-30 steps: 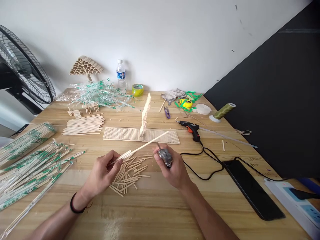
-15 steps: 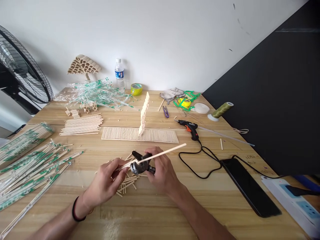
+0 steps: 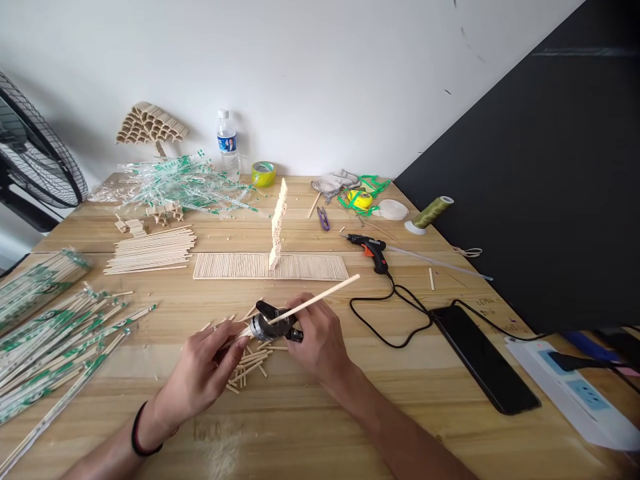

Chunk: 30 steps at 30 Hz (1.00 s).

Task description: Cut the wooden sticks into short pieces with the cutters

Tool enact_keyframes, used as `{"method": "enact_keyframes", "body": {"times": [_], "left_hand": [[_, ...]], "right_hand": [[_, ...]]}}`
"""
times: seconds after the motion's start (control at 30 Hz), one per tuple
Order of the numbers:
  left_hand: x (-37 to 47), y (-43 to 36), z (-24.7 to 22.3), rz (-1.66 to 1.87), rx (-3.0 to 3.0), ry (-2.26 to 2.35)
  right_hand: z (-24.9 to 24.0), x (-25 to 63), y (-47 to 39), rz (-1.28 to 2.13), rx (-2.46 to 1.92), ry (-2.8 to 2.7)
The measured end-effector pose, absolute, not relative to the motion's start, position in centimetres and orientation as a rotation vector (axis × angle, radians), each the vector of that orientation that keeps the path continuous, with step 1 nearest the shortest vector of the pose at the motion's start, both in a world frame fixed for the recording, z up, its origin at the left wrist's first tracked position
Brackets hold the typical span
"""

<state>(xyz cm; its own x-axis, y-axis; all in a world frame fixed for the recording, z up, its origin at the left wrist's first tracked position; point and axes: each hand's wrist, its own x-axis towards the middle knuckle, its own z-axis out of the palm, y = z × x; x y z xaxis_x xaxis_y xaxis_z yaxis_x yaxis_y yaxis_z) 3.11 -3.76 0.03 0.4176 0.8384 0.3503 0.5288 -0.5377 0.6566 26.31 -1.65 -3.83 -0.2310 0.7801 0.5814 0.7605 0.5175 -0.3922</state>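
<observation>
My left hand [image 3: 197, 367] is closed around the lower end of a thin wooden chopstick [image 3: 327, 293]; how many sticks lie in its fingers I cannot tell. The stick slants up to the right across the metal jaws of a black-and-silver hand cutter [image 3: 261, 327]. Wrapped round the cutter's handles, my right hand [image 3: 320, 340] partly hides them. Short cut stick pieces [image 3: 250, 367] lie in a loose pile below the tool. Beyond the hands is a flat strip of sticks side by side [image 3: 230, 267], with an upright stick panel [image 3: 277, 223] seen edge-on at its middle.
Left are wrapped chopsticks [image 3: 55, 333] and a row of bare sticks [image 3: 150, 250]. Plastic wrappers [image 3: 175, 187], a bottle [image 3: 227, 147] and tape [image 3: 263, 174] are at the back. Right are a corded glue gun [image 3: 370, 250], a phone [image 3: 485, 360] and a power strip [image 3: 575, 393].
The whole view has shifted, so everything appears slightly further left. My hands keep the same grip on the chopstick and cutter, and the stick still lies across the jaws.
</observation>
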Motion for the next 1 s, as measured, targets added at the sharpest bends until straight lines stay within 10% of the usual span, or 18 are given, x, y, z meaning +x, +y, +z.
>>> {"method": "enact_keyframes", "body": {"times": [0.53, 1.0], "left_hand": [[-1.1, 1.6, -1.8, 0.851, 2.187, 1.604], [4.1, -3.1, -1.1, 0.998, 2.651, 1.023]], "right_hand": [[-1.6, 28.0, -1.4, 0.343, -1.72, -2.062], [-0.3, 25.2, -3.2, 0.616, -1.702, -2.289]]}}
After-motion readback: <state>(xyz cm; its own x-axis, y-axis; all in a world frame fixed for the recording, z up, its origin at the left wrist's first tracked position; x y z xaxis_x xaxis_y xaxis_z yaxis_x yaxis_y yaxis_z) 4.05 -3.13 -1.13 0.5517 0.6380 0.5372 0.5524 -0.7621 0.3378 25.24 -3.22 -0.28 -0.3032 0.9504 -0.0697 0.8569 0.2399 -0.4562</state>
